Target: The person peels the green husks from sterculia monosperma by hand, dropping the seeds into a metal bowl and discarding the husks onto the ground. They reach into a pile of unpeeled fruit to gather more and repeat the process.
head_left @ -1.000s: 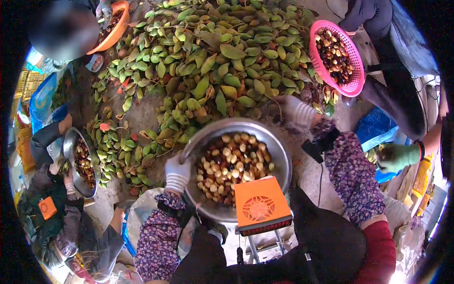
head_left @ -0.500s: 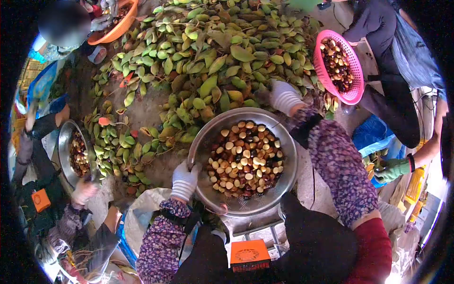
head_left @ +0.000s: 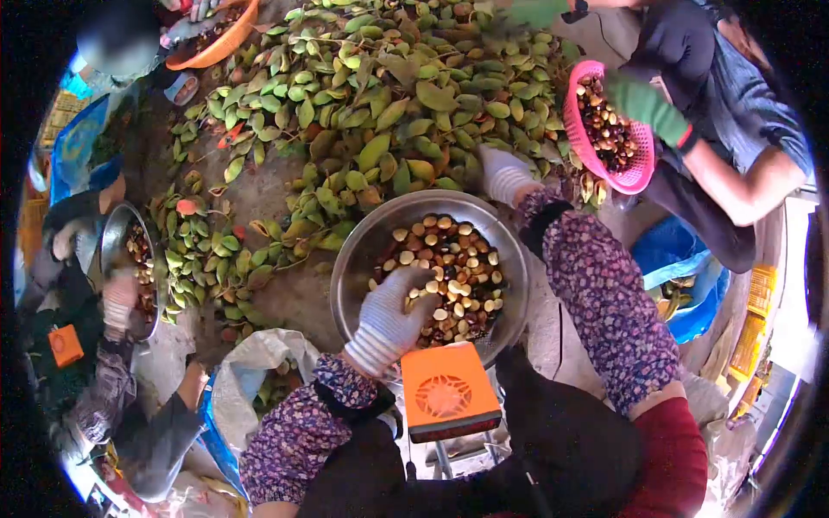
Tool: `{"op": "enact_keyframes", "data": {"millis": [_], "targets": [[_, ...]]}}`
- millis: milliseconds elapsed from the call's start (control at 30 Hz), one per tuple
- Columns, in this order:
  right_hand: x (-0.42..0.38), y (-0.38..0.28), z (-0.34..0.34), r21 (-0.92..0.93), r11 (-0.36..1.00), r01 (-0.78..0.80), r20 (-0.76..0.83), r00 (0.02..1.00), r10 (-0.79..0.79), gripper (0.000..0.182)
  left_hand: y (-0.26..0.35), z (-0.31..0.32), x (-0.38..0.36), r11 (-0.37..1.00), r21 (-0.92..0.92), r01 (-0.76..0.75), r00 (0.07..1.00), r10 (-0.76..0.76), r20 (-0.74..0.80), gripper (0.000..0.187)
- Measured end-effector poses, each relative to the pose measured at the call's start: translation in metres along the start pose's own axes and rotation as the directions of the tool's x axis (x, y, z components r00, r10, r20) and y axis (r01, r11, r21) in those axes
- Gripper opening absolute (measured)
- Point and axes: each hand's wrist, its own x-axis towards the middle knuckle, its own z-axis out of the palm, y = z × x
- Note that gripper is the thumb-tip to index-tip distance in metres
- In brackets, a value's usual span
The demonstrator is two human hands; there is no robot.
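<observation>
Metal bowl [head_left: 360, 255] opens upward, left hand [head_left: 390, 316] over its nuts [head_left: 463, 274], fingers parted (right hand's [head_left: 505, 174] fingers: cannot tell).

Pale, whitish gloves cover the left hand [head_left: 397, 311] and the right hand [head_left: 506, 175], each ending in a ribbed cuff [head_left: 373, 349] ringed with fine grey stripes. Loose purple floral sleeves [head_left: 604, 298], dotted with small pink and white blossoms, cover both forearms, with a black band [head_left: 542, 226] near each wrist. Above the right one, a dark red sleeve [head_left: 669, 466] shows. The legs wear plain black clothing [head_left: 570, 432], without any legible marking.
</observation>
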Motion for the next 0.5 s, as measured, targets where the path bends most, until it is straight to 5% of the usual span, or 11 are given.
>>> {"op": "enact_keyframes", "data": {"millis": [67,100,133,167,200,267,333,400,467,500], "targets": [[-0.003,-0.005,-0.014,0.028,0.999,0.039,0.013,0.999,-0.04,0.043,-0.009,0.003,-0.003,0.986,-0.092,0.14,0.983,-0.127,0.133,0.032],[-0.005,0.006,-0.015,0.351,0.93,0.109,-0.028,0.994,-0.106,0.041,-0.011,0.001,-0.001,0.986,-0.084,0.144,0.981,-0.132,0.14,0.032],[-0.007,0.014,-0.016,0.628,0.758,0.175,-0.089,0.984,-0.153,0.039,-0.014,-0.001,0.002,0.981,-0.108,0.164,0.981,-0.15,0.122,0.031],[-0.047,-0.01,-0.074,0.851,0.518,-0.085,0.16,0.982,-0.103,0.045,-0.015,-0.002,0.006,0.974,-0.139,0.18,0.981,-0.167,0.1,0.031],[-0.062,-0.005,-0.078,0.906,0.418,0.07,0.014,0.981,-0.195,0.047,-0.011,-0.004,0.011,0.947,-0.252,0.202,0.979,-0.184,0.091,0.035],[-0.098,-0.02,-0.087,0.992,-0.04,-0.123,0.109,0.962,-0.249,0.05,-0.005,-0.003,0.022,0.935,-0.34,0.098,0.994,-0.107,-0.008,0.038],[-0.122,-0.026,-0.086,0.993,0.11,-0.044,0.088,0.894,-0.44,0.053,0.003,0.004,0.027,0.931,-0.362,0.044,0.998,-0.058,-0.028,0.039],[-0.142,-0.046,-0.078,0.995,0.009,-0.099,0.093,0.897,-0.431,0.051,0.004,0.015,0.026,0.805,-0.594,-0.001,0.996,-0.051,-0.072,0.04],[-0.156,-0.075,-0.08,0.99,-0.083,-0.112,0.061,0.883,-0.465,0.05,0.009,0.016,0.022,0.884,-0.461,0.081,0.991,-0.122,-0.061,0.037],[-0.157,-0.083,-0.07,1.0,-0.009,0.022,-0.024,0.909,-0.416,0.045,0.012,0.015,0.017,0.933,-0.359,0.03,0.988,-0.081,-0.13,0.034]]}}
